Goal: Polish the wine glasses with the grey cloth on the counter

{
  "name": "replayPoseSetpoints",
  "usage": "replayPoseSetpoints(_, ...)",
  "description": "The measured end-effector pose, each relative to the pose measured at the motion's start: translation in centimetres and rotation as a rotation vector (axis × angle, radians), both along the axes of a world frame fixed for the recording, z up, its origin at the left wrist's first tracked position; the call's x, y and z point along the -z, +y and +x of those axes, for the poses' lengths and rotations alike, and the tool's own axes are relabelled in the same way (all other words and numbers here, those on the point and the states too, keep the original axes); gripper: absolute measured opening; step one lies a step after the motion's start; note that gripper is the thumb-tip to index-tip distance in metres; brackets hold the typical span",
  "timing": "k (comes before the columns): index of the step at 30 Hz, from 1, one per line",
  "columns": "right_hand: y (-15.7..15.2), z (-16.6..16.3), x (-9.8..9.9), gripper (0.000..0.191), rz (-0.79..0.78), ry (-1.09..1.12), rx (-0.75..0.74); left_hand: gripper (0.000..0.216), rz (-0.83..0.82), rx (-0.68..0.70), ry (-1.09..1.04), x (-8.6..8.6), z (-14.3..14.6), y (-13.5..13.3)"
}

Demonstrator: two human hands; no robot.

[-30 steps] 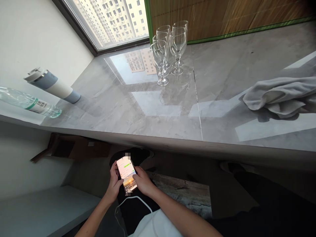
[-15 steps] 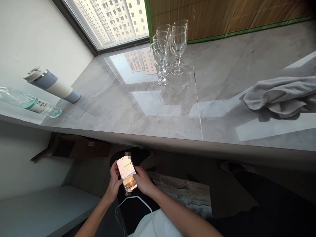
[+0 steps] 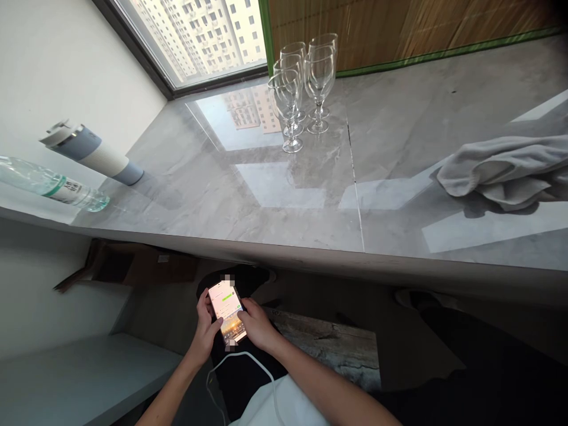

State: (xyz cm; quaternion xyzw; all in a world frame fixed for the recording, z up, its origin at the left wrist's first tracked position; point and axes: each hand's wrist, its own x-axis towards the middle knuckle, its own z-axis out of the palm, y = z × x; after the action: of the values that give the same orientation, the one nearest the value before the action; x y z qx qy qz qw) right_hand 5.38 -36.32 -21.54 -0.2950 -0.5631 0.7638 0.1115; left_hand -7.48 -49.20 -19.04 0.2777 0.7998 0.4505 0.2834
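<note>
Low in the head view, a lit smartphone (image 3: 227, 307) is held above my lap, below the counter's front edge. My left hand (image 3: 206, 326) grips its left side, the thumb over the lower screen. From the other side my right hand (image 3: 256, 324) holds it, thumb on the screen's right edge. The screen shows chat bubbles and a keyboard area over a sunset-like picture; small patches at its top and bottom are blurred out. A white cable (image 3: 248, 355) loops over my lap just beneath the phone; where its ends lead is hidden.
On the grey marble counter (image 3: 199, 195) stand several stemmed glasses (image 3: 320, 77), a blue and white tumbler (image 3: 89, 148), a clear plastic bottle (image 3: 66, 188) and a crumpled grey cloth (image 3: 501, 171). A brown carton (image 3: 142, 266) lies below at left. Another person's dark-clothed leg (image 3: 479, 349) shows at right.
Both hands keep their hold on the phone. My left thumb has shifted slightly up and right over the screen. The whole view has moved very slightly.
</note>
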Motion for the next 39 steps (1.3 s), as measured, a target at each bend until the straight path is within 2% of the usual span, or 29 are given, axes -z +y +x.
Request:
replayPoseSetpoints(6,-0.3,-0.5,0.1,0.02,-0.014,-0.045,0.062,0.087,0.029,-0.021,-0.057,0.3,-0.2,-0.2)
replayPoseSetpoints(12,-0.4,-1.3,0.0,0.02,-0.004,-0.127,0.11,0.09,0.043,-0.039,-0.077,0.1,-0.1,-0.1)
replayPoseSetpoints(23,-0.2,-0.7,0.4,0.02,-0.09,-0.103,0.028,0.09,0.041,-0.008,-0.089,-0.7,0.2,0.3)
replayPoseSetpoints(33,0.4,0.0,0.2,0.023,-0.122,-0.085,-0.052,0.085,0.033,0.045,-0.057,-0.6,0.0,0.1)
replayPoseSetpoints(39,0.6,0.1,0.0,0.024,-0.135,-0.076,-0.073,0.087,0.032,0.029,-0.046,-0.6,0.0,0.1)
